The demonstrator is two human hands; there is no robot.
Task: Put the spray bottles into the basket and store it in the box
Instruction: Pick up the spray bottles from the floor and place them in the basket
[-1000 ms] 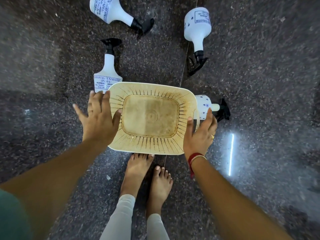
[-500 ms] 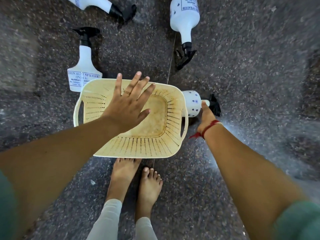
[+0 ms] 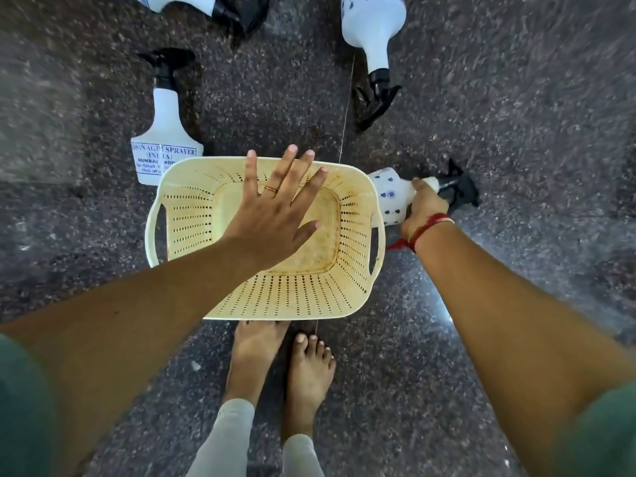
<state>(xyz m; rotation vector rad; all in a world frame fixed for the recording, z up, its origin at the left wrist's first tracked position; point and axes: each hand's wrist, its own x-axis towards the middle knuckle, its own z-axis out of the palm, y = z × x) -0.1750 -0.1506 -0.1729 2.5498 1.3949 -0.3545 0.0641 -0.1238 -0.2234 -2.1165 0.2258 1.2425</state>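
Note:
A cream perforated basket (image 3: pixel 303 297) stands on the dark floor in front of my feet, empty. My left hand (image 3: pixel 275 215) hovers over its middle, fingers spread, holding nothing. My right hand (image 3: pixel 421 210) is closed on the neck of a white spray bottle (image 3: pixel 389 194) with a black trigger, lying just right of the basket. Another white bottle (image 3: pixel 165 139) with blue print lies behind the basket's left corner. Two more bottles lie farther back, one at top centre (image 3: pixel 373 29), one at top left (image 3: pixel 192 1), partly cut off.
My bare feet (image 3: pixel 285 366) stand just behind the basket's near rim. The dark speckled stone floor (image 3: pixel 516 115) stretches all around, with a thin seam running from the top bottle toward the basket. No box is in view.
My left hand left the basket's left rim and moved over its middle. My right hand let go of the right rim and closed on the bottle beside it. The basket sits lower, on the floor.

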